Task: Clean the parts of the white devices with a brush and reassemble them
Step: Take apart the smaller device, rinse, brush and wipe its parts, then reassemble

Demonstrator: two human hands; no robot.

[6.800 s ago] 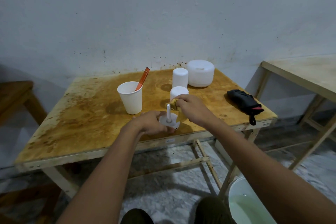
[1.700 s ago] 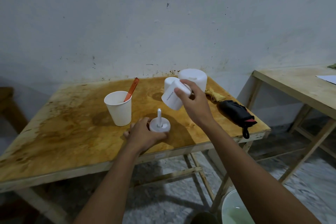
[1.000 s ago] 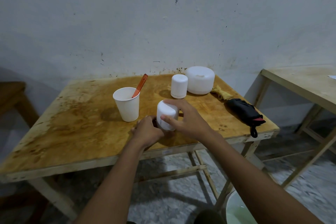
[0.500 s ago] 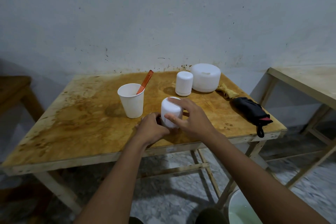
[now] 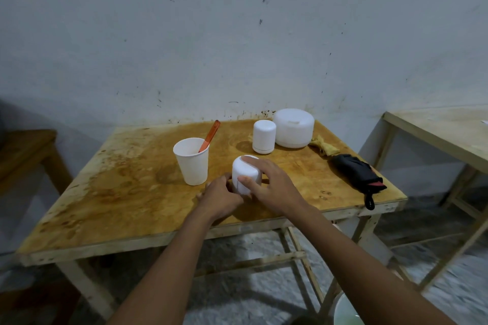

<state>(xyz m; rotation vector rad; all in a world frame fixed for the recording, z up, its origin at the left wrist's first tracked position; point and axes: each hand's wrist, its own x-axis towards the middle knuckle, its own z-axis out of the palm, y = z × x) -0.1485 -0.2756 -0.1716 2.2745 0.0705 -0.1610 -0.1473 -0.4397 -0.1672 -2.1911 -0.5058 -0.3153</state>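
Near the front of the desk (image 5: 118,192) the small white device (image 5: 245,171) looks nearly back together, with the right hand (image 5: 272,187) keeping its grip round the top and the left hand (image 5: 219,195) round the bottom, and the brush (image 5: 210,136) rests in the cup (image 5: 191,163).

Bare makeshift workroom: stained plywood table (image 5: 118,192), scuffed plaster wall (image 5: 237,34).

table (image 5: 126,192): stained rough wood | cup (image 5: 192,163): matt paper | device (image 5: 245,174): smooth plastic
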